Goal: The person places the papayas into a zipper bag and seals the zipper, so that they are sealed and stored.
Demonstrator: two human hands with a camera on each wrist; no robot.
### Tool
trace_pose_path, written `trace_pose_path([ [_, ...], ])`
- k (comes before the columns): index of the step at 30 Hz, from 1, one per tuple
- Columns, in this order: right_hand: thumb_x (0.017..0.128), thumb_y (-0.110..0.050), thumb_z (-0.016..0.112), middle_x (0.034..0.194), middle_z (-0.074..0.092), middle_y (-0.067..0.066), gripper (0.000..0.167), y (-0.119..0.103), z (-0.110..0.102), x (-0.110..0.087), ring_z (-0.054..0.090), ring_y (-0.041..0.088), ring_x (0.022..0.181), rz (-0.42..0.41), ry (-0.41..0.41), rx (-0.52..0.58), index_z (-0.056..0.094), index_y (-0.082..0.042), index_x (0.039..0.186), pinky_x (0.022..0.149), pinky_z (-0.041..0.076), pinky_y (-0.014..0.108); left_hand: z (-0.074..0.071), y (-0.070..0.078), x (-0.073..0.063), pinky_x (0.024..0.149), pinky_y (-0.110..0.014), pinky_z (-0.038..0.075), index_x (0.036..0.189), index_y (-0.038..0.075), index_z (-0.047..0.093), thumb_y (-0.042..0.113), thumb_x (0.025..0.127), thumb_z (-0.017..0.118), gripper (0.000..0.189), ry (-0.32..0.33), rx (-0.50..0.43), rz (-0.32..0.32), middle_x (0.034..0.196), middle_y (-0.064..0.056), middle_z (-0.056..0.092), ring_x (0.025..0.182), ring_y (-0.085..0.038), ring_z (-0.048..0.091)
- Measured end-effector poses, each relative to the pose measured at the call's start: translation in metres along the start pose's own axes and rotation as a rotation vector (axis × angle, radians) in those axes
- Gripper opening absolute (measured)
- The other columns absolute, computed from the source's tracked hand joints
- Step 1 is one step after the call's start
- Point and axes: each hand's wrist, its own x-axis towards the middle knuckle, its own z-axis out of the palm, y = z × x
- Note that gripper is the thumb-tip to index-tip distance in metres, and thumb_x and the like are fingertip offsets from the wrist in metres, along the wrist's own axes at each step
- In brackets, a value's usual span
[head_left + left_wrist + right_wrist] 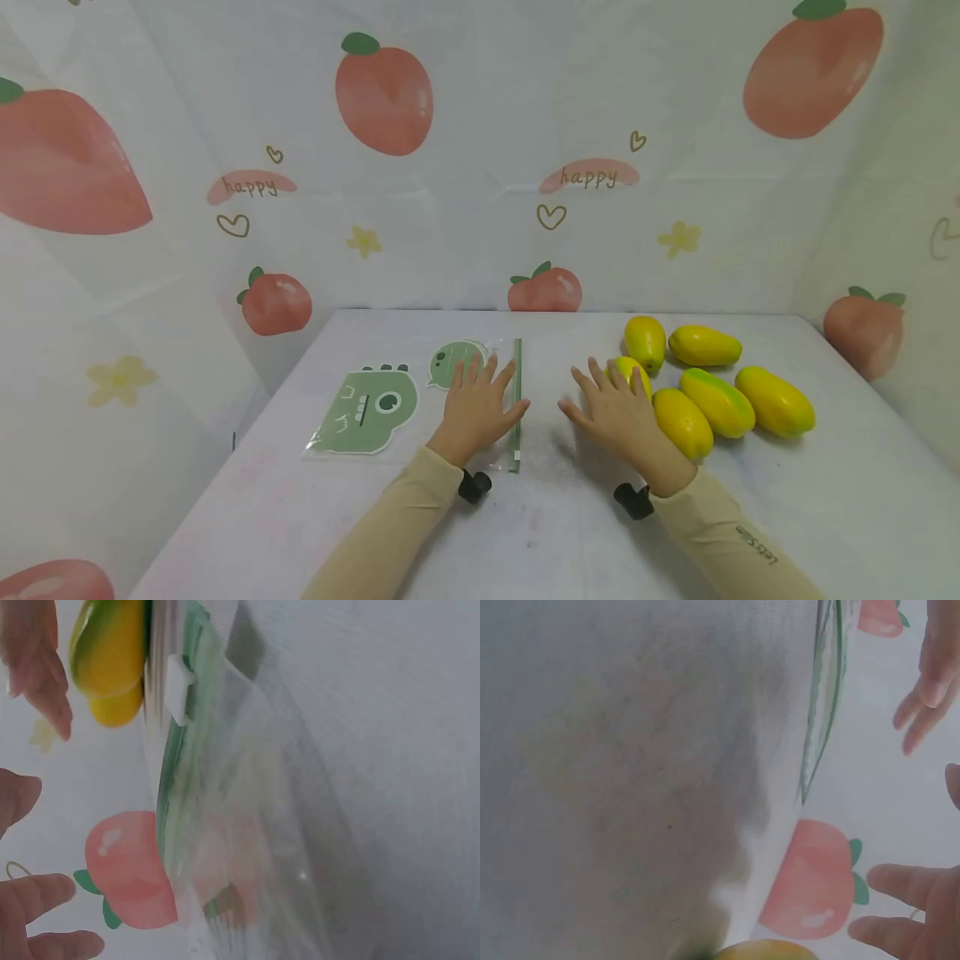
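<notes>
My left hand (476, 410), fingers spread, hovers over the right part of a clear zip bag (420, 456) printed with green cartoon dinosaurs. Along the bag's right edge runs a green zip strip (517, 375) with a white slider (178, 690), which the left wrist view shows close up. Fingers spread as well, my right hand (624, 421) is held above the table beside several yellow mangoes (775, 402) with greenish patches. It partly covers the nearest mango (630, 372) in the head view. Neither hand holds anything.
The bag lies flat on a white-covered table (525, 542), left of the mangoes. Behind the table hangs a white cloth (480, 233) printed with peaches, hearts and flowers. A small black wrist camera (633, 501) sits under the right sleeve cuff, another (475, 486) under the left.
</notes>
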Motion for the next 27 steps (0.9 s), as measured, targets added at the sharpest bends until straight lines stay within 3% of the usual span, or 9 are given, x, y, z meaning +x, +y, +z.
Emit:
trace_pose_path([
  [4,0.098,-0.048,0.045,0.147,0.043,0.022,0.058,-0.001,-0.003,0.0,0.038,0.045,0.136,-0.011,-0.025,-0.004,0.051,-0.009,0.14,0.11,0.018,0.068,-0.004,0.0,0.0,0.118,-0.054,0.016,0.147,0.023,0.043,0.056,0.096,0.042,0.06,-0.035,-0.008,0.016,0.148,-0.008,0.046,0.143,-0.034,0.032],
  [9,0.098,-0.04,0.05,0.141,0.05,0.023,0.051,-0.003,-0.009,0.004,0.045,0.042,0.131,-0.045,-0.07,0.009,0.054,-0.006,0.136,0.109,0.028,0.063,-0.01,-0.002,0.001,0.115,-0.053,0.026,0.135,0.018,0.057,0.043,0.096,0.051,0.047,-0.07,-0.102,0.035,0.129,-0.005,0.063,0.128,-0.027,0.053],
  [13,0.096,-0.037,0.055,0.133,0.057,0.02,0.048,-0.007,-0.017,0.007,0.053,0.038,0.125,-0.078,-0.052,0.011,0.057,-0.006,0.132,0.106,0.036,0.059,-0.019,-0.005,0.001,0.099,-0.046,0.046,0.131,0.016,0.06,0.037,0.095,0.054,0.042,-0.099,-0.201,0.021,0.123,-0.005,0.067,0.113,-0.025,0.063],
  [16,0.095,-0.034,0.059,0.125,0.063,0.017,0.044,-0.011,-0.025,0.011,0.063,0.033,0.11,-0.089,-0.031,0.022,0.06,-0.006,0.128,0.096,0.048,0.051,-0.029,-0.006,0.003,0.086,-0.043,0.053,0.132,0.014,0.059,0.035,0.096,0.054,0.042,-0.119,-0.285,0.006,0.121,-0.007,0.067,0.108,-0.024,0.065],
  [20,0.095,-0.032,0.058,0.118,0.067,0.014,0.039,-0.013,-0.033,0.018,0.068,0.028,0.094,-0.064,-0.062,0.121,0.06,-0.009,0.126,0.078,0.057,0.04,-0.044,-0.007,0.007,0.089,-0.044,0.052,0.134,0.014,0.056,0.036,0.098,0.052,0.043,-0.138,-0.389,-0.008,0.122,-0.009,0.067,0.109,-0.024,0.065],
  [23,0.097,-0.031,0.055,0.116,0.069,0.011,0.036,-0.012,-0.032,0.026,0.067,0.026,0.097,-0.032,-0.116,0.252,0.06,-0.01,0.126,0.08,0.056,0.04,-0.054,-0.007,0.009,0.089,-0.045,0.052,0.134,0.015,0.056,0.035,0.099,0.05,0.042,-0.131,-0.47,-0.023,0.121,-0.009,0.067,0.109,-0.025,0.065],
  [27,0.098,-0.028,0.053,0.114,0.068,0.012,0.033,-0.009,-0.027,0.038,0.066,0.027,0.1,-0.015,-0.165,0.423,0.061,-0.01,0.125,0.085,0.055,0.043,-0.058,-0.006,0.012,0.085,-0.043,0.053,0.131,0.017,0.059,0.034,0.099,0.048,0.038,-0.06,-0.598,-0.07,0.118,-0.008,0.068,0.107,-0.024,0.065],
])
